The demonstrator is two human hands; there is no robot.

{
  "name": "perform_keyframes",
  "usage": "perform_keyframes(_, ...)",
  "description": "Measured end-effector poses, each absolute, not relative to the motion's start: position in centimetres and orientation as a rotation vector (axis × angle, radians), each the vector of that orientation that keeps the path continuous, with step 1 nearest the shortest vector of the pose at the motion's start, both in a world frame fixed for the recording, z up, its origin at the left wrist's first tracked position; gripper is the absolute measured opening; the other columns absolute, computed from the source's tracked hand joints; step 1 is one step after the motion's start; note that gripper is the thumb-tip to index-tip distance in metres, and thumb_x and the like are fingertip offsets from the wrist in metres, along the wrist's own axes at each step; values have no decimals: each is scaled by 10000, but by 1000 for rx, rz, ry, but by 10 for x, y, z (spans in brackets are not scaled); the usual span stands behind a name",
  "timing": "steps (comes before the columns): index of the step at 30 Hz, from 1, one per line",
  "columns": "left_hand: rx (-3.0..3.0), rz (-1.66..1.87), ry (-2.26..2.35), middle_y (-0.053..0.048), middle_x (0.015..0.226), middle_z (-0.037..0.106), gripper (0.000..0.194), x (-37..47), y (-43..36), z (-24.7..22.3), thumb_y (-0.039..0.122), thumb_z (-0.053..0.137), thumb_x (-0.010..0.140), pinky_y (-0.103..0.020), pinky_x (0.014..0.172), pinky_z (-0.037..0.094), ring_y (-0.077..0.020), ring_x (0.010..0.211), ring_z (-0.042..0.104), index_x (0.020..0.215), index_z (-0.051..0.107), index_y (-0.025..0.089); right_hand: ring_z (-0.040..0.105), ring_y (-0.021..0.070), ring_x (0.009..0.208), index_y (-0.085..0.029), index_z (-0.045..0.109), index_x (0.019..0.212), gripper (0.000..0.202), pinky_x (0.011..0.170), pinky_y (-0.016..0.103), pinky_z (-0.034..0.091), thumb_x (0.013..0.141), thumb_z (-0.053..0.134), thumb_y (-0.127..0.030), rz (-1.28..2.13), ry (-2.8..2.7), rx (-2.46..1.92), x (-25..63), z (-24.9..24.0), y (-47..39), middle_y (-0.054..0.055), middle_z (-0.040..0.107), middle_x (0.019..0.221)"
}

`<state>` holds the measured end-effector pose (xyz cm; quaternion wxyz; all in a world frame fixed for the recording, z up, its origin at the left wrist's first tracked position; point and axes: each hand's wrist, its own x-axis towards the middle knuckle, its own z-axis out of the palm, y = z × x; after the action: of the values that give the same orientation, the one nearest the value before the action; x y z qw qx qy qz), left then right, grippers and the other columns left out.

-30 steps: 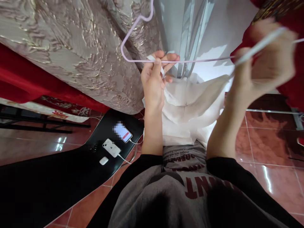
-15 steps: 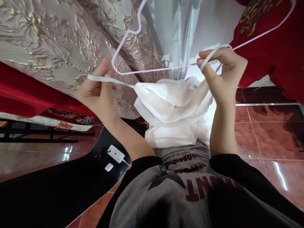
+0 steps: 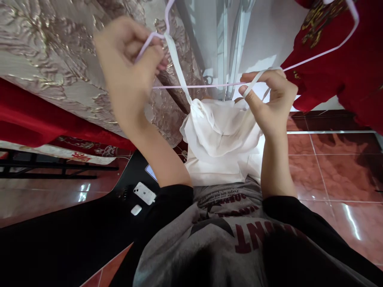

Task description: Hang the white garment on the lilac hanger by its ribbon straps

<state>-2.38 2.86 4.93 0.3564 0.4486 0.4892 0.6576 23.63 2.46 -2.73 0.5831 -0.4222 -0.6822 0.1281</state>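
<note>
A pale pink hanger (image 3: 203, 86) spans the view between my hands. From it hangs a white garment (image 3: 221, 135), its left strap (image 3: 178, 69) looped up to the hanger's notch. My left hand (image 3: 131, 59), slightly blurred, has its fingers wrapped around the hanger's left shoulder beside that notch. With thumb and fingertips pinched together, my right hand (image 3: 266, 93) holds the garment's right strap (image 3: 254, 83) against the hanger's lower bar. The strap also runs over the back of the fingers.
Embossed beige fabric (image 3: 54, 59) hangs at the left, red garments (image 3: 347, 59) at the right. A black tabletop (image 3: 74, 235) at the lower left bears a phone (image 3: 144, 193) and a small white case (image 3: 136, 210). Red floor tiles (image 3: 344, 171) show at the right.
My left hand has moved up to the hanger, and the left strap now runs up to the notch instead of across the left fingers. My right hand has shifted slightly left.
</note>
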Motion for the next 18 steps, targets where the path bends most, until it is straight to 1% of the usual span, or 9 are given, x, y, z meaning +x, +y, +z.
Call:
perform_keyframes(1,1155,1705,1221,11,797,672,187,-21,25,40,44,759,916,-448,1053,575,-287,1184,629,868,659,194,634,198,1044,-312,712,924,275,1074,535,478,832,686,-570,311,-1587,-995,235,-28,25,-29,722,1017)
perform_keyframes(3,959,1869,1171,4,752,639,161,-11,21,18,125,687,993,-437,1007,581,-300,1200,621,853,645,192,635,207,1052,-317,718,934,279,1102,564,471,815,704,-569,336,-1561,-1014,232,-29,25,-25,720,1001)
perform_keyframes(5,808,1906,1062,-14,737,635,201,3,20,-3,215,556,1078,-406,926,590,-303,1213,613,891,629,207,641,215,1056,-328,725,952,285,1138,586,450,795,726,-566,346,-1550,-1029,228,-29,25,-22,721,986)
perform_keyframes(9,789,1919,843,-43,838,667,314,33,21,-21,283,425,1124,-353,866,553,-271,1168,629,849,552,202,665,200,1093,-344,732,1000,228,1234,595,361,825,719,-490,311,-1603,-989,229,-27,23,-43,733,1040)
perform_keyframes(11,752,1934,822,-50,827,659,351,40,23,-20,272,372,1135,-352,882,529,-256,1141,638,826,521,199,670,199,1143,-352,725,1086,244,1210,560,404,846,711,-391,267,-1587,-874,240,-27,23,-43,729,1123)
perform_keyframes(14,788,1938,829,-46,777,645,396,37,25,-18,272,309,1142,-340,839,522,-231,995,675,804,506,205,659,189,1193,-382,694,1201,390,1088,421,525,826,726,-275,143,-1448,-744,274,-27,25,-43,702,1215)
perform_keyframes(15,818,1942,826,-39,758,639,404,35,25,-18,278,299,1143,-325,801,525,-218,935,678,799,501,210,647,177,1214,-405,682,1218,426,1074,381,530,819,731,-266,96,-1422,-756,288,-26,25,-61,690,1234)
perform_keyframes(16,847,1939,818,-33,746,635,406,33,26,-19,282,295,1143,-308,767,526,-207,896,674,798,498,214,618,164,1263,-439,658,1241,457,1106,361,507,823,727,-266,70,-1429,-810,302,-24,25,-90,667,1274)
perform_keyframes(18,866,1922,800,-26,730,625,404,30,26,-20,282,300,1143,-281,726,528,-194,875,664,794,495,220,496,144,1411,-521,603,1266,507,1219,346,420,836,719,-279,74,-1484,-871,326,-16,24,-169,594,1366)
